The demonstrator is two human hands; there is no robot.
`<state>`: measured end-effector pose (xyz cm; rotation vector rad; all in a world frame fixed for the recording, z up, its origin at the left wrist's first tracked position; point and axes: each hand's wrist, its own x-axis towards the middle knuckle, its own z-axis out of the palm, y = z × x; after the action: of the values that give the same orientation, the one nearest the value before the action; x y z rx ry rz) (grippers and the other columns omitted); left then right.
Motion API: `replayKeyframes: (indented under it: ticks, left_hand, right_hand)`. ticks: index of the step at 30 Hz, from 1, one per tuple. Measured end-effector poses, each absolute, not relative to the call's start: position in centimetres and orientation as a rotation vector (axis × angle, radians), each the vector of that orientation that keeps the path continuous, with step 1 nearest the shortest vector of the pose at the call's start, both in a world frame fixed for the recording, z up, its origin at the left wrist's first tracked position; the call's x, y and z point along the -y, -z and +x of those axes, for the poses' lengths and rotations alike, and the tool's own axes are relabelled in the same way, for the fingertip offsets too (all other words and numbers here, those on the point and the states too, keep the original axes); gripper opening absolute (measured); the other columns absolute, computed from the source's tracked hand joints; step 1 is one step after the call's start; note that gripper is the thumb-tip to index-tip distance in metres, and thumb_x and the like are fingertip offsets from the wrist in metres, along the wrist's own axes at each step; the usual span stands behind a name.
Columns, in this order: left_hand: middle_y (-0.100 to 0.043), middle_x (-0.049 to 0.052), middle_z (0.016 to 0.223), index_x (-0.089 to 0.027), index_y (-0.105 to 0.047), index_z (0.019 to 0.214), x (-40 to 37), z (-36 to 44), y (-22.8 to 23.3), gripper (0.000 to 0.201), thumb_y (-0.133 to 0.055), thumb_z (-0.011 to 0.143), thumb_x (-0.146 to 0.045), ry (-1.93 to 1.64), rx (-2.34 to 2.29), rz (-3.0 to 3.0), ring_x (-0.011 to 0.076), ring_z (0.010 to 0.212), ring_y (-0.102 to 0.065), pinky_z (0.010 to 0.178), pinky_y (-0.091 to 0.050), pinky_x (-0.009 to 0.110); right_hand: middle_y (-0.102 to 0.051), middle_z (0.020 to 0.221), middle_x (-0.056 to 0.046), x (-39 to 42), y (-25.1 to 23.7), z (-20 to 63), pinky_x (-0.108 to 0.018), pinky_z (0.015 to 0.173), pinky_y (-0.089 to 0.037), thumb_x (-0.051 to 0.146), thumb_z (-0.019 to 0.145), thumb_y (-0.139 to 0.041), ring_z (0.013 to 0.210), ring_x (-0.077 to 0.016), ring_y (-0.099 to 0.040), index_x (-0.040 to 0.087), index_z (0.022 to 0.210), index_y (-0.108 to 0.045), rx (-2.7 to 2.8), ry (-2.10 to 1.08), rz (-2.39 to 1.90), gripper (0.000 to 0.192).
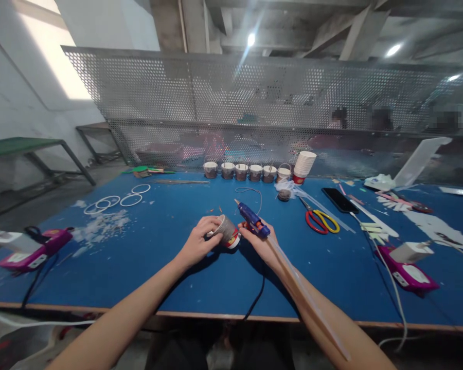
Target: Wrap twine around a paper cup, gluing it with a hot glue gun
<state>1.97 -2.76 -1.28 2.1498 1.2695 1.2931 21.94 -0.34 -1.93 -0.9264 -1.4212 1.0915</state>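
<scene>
This is a workshop where people make things by hand. A big blue surface (146, 267) fills the middle, with bits of white scrap on it. Behind the surface stands a long metal screen (254, 103) full of small holes, and above that are bare grey beams and bright lamps. Just in front of the screen stands a row of small cups (247, 171) beside a stack of paper cups (304, 165). On the surface lie scissors (321, 220), white rings (116, 200) and pink tools (407, 272) with cords. Left of the surface, a green bench (19, 146) stands by a plain wall.
</scene>
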Motion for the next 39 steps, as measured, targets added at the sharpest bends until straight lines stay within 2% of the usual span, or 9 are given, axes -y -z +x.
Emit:
replayKeyframes:
  ticks: [9,19,23,26,29,33,39]
  left_hand:
    - [-0.07,0.008,0.094,-0.02,-0.064,0.074,3.0,2.5,1.2,0.012,-0.058,0.081,-0.027,-1.303,-1.328,2.281,0.0231,0.1,-0.06,0.094,-0.047,0.041]
    - [-0.07,0.01,0.096,-0.019,-0.064,0.076,3.3,2.2,0.7,0.014,-0.052,0.082,-0.022,-1.199,-1.158,2.336,0.0243,0.105,-0.059,0.094,-0.048,0.042]
    - [-0.069,0.009,0.096,-0.02,-0.063,0.075,3.3,1.8,0.6,0.014,-0.052,0.082,-0.023,-1.303,-1.29,2.379,0.0252,0.106,-0.059,0.094,-0.048,0.043]
    - [-0.068,0.008,0.092,-0.021,-0.061,0.07,3.0,1.6,1.0,0.014,-0.054,0.082,-0.024,-1.435,-1.52,2.445,0.0268,0.106,-0.056,0.092,-0.048,0.045]
    - [-0.067,0.007,0.092,-0.022,-0.061,0.071,2.4,1.4,1.7,0.013,-0.058,0.082,-0.028,-1.399,-1.736,2.495,0.0279,0.107,-0.055,0.089,-0.049,0.043]
    - [-0.067,0.008,0.093,-0.022,-0.064,0.074,1.6,1.2,2.5,0.014,-0.063,0.082,-0.034,-1.264,-1.784,2.557,0.0285,0.107,-0.054,0.087,-0.05,0.042]
    - [-0.067,0.011,0.108,-0.021,-0.066,0.08,1.6,1.1,2.1,0.014,-0.066,0.08,-0.035,-1.325,-1.739,2.524,0.0326,0.118,-0.051,0.095,-0.046,0.051]
  right_hand:
    - [-0.063,0.068,0.0,0.5,2.3,21.5,-0.027,0.062,-0.046,0.034,0.072,-0.065,0.063,-0.0162,-0.056,0.02,0.073,-0.059,1.599,-0.892,-0.9,0.015]
    - [-0.056,0.057,0.003,-0.7,2.1,22.1,-0.027,0.057,-0.039,0.03,0.06,-0.066,0.053,-0.0137,-0.048,0.019,0.062,-0.059,1.32,-1.023,-1.046,0.012]
    - [-0.048,0.05,0.006,-1.7,2.2,22.8,-0.026,0.047,-0.033,0.032,0.062,-0.067,0.045,-0.0116,-0.041,0.019,0.066,-0.059,1.099,-1.083,-1.079,0.016]
    - [-0.045,0.049,0.008,-2.3,2.0,23.2,-0.025,0.044,-0.033,0.033,0.06,-0.071,0.043,-0.0101,-0.04,0.021,0.067,-0.055,0.97,-1.19,-1.012,0.021]
    - [-0.047,0.051,0.008,-2.6,1.6,23.6,-0.024,0.042,-0.036,0.032,0.054,-0.076,0.042,-0.0087,-0.041,0.022,0.067,-0.052,0.898,-1.346,-0.909,0.028]
    - [-0.056,0.058,0.004,-2.4,1.1,23.8,-0.022,0.039,-0.035,0.028,0.049,-0.079,0.042,-0.0062,-0.04,0.021,0.067,-0.053,0.831,-1.524,-0.82,0.032]
    - [-0.063,0.066,0.002,-1.8,1.0,23.6,-0.019,0.039,-0.036,0.023,0.049,-0.081,0.044,-0.005,-0.042,0.02,0.069,-0.056,0.756,-1.666,-0.769,0.032]
